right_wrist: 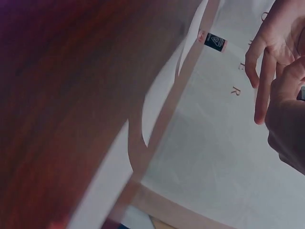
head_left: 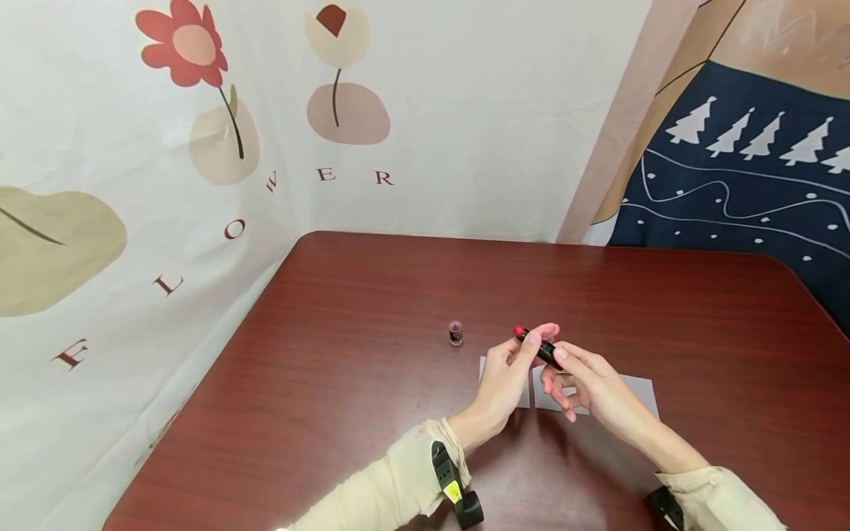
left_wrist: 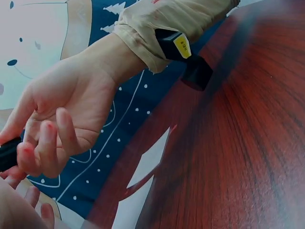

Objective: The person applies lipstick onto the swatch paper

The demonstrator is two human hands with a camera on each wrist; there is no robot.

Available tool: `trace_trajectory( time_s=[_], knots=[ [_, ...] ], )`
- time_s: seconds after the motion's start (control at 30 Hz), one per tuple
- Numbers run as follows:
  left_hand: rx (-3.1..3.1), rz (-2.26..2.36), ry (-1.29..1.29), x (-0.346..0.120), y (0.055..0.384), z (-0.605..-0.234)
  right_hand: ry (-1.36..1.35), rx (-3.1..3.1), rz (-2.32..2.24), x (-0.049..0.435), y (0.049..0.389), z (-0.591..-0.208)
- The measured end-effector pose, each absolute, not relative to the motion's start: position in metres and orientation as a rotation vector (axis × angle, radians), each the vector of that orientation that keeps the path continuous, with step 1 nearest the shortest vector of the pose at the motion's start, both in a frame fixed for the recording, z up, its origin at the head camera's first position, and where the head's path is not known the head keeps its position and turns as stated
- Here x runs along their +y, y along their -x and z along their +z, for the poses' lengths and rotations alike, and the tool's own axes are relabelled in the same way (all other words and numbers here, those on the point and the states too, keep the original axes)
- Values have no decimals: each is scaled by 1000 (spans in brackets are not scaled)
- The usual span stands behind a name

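A black lipstick tube with a rounded red tip is held between both hands above the table, tilted so the tip points up and left. My left hand pinches its upper part, thumb along the side just below the red tip. Around the lower end, my right hand grips with thumb and forefinger, its other fingers loosely bent below. In the left wrist view the right hand shows its palm side, the black tube's end at the frame's left edge. The right wrist view shows little of the tube.
A small clear piece with a dark label stands on the brown table, left of the hands. Two white sheets lie under the hands, a narrow gap between them. Printed cloth hangs behind the table and along its left side.
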State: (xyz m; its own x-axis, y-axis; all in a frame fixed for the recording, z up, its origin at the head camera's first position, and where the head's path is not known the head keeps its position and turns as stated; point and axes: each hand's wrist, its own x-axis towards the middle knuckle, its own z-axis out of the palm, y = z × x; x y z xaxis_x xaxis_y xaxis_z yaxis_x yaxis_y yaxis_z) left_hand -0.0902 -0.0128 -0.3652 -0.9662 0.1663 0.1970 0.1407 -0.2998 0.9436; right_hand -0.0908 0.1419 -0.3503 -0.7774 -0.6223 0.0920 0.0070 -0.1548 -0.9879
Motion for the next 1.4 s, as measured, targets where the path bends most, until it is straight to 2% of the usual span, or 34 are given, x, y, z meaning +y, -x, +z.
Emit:
trace_trajectory(
  time_s=[0.17, 0.27, 0.43, 0.57, 0.87, 1.4],
  knots=[
    [1986, 2356, -451, -21, 98, -372, 613, 1462, -2029, 142, 94, -351],
    [2232, 2066, -459, -37, 103, -374, 578, 1553, -2005, 142, 94, -348],
    [2965, 979, -791, -74, 104, -374, 494, 2022, -1834, 145, 101, -341],
    [3118, 370, -1065, -94, 107, -379, 465, 2269, -1649, 149, 114, -344],
    [2989, 135, -1047, -103, 115, -390, 712, 2774, -1158, 130, 126, -363],
    [2959, 163, -993, -104, 130, -389, 910, 2983, -881, 118, 146, -374]
  ],
)
